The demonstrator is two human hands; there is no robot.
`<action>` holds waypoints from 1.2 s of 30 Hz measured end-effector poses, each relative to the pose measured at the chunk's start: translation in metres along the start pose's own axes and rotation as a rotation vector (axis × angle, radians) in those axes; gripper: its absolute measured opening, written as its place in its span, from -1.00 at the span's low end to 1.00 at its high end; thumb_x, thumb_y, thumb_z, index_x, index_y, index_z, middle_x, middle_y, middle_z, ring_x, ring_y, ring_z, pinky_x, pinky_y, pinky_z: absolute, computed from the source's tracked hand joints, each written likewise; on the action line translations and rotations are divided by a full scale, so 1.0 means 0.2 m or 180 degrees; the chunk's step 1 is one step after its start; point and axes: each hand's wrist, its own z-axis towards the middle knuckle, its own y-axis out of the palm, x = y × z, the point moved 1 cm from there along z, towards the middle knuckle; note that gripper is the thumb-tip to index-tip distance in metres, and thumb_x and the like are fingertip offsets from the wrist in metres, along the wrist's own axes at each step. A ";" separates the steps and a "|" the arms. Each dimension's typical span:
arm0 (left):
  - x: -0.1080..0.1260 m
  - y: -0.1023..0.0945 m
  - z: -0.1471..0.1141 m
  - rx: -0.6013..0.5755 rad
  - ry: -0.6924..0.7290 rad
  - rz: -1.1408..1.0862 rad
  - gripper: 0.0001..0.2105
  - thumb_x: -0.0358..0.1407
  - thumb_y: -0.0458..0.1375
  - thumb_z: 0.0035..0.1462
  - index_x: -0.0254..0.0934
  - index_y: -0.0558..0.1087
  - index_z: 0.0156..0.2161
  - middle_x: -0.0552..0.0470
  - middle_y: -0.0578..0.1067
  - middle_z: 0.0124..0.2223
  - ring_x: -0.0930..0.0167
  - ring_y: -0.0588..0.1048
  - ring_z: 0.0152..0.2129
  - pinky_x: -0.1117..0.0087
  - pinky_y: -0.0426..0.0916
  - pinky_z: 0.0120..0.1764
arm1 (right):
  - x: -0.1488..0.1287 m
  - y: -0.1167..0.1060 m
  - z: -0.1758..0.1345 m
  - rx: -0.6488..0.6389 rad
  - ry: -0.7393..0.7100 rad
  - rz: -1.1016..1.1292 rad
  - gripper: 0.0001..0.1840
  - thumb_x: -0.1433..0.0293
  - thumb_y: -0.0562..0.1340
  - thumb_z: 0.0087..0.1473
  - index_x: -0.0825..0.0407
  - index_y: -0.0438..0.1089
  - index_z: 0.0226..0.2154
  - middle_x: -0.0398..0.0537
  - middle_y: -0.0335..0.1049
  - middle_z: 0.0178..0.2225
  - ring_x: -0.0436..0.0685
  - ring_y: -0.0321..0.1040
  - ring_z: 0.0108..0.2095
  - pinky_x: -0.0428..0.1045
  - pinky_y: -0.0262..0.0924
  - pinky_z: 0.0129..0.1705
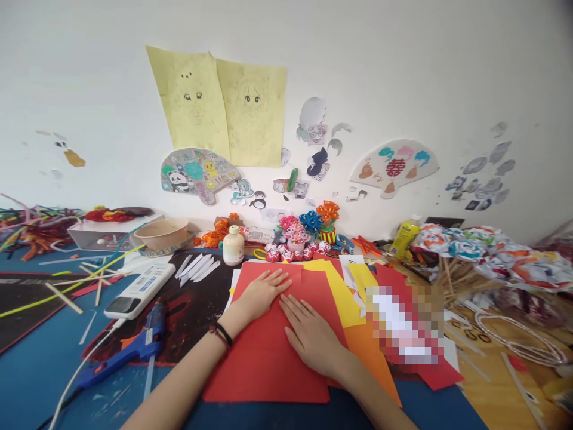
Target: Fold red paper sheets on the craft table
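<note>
Both hands (262,294) (312,335) lie flat on red paper (268,373); glue gun (134,349) left.

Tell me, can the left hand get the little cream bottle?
Probably yes: the left hand lies flat on the red paper, gripping nothing, and the cream bottle stands near it, with nothing tall between them.

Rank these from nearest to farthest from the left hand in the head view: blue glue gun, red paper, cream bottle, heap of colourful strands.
1. Red paper: directly under the left hand, touching it.
2. Cream bottle: just beyond, slightly left.
3. Blue glue gun: left of the paper.
4. Heap of colourful strands: far left.
</note>
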 end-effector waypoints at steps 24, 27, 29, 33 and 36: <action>-0.03 0.01 0.32 -0.0187 -0.0210 0.0004 -0.31 -0.57 -0.02 0.03 -0.12 0.11 0.29 0.01 0.13 0.33 0.30 0.04 0.28 0.13 -0.02 0.24 | 0.00 -0.01 0.00 0.0062 0.0284 0.0301 -0.44 0.21 -0.10 0.29 -0.13 -0.08 0.31 -0.22 -0.10 0.33 0.09 -0.22 0.33 0.17 -0.31 0.34; -0.03 0.01 0.28 -0.0226 -0.0245 -0.0022 -0.34 -0.53 -0.01 0.05 -0.13 0.13 0.28 -0.01 0.11 0.34 0.28 0.04 0.28 0.13 -0.04 0.24 | 0.00 0.00 0.01 0.0090 0.0367 0.0283 -0.43 0.21 -0.07 0.28 -0.13 -0.07 0.31 -0.21 -0.09 0.33 0.12 -0.22 0.33 0.21 -0.31 0.33; -0.02 -0.01 0.24 -0.0178 -0.0175 -0.0015 -0.41 -0.48 0.00 0.10 -0.14 0.17 0.26 -0.01 0.13 0.33 0.29 0.03 0.29 0.15 -0.05 0.25 | 0.02 0.00 0.01 0.0116 0.0400 0.0347 -0.42 0.20 -0.05 0.27 -0.11 -0.05 0.30 -0.17 -0.06 0.32 0.13 -0.18 0.33 0.23 -0.29 0.32; 0.01 -0.05 0.09 0.0038 -0.0156 0.0062 -0.52 -0.42 -0.05 0.20 -0.20 0.22 0.24 -0.03 0.20 0.30 0.33 0.02 0.29 0.18 -0.07 0.26 | 0.06 0.02 0.03 0.0397 0.0516 0.0581 -0.50 0.30 -0.07 0.28 -0.09 0.13 0.24 -0.13 0.11 0.26 0.09 -0.02 0.28 0.18 -0.17 0.30; 0.06 -0.10 -0.05 0.0007 -0.0193 0.0148 -0.52 -0.45 -0.07 0.20 -0.26 0.24 0.22 -0.05 0.21 0.29 0.31 0.00 0.30 0.14 -0.10 0.27 | 0.07 0.04 0.04 0.0571 0.0576 0.0577 -0.51 0.37 -0.07 0.26 -0.03 0.20 0.20 -0.10 0.16 0.24 0.10 0.03 0.26 0.16 -0.09 0.28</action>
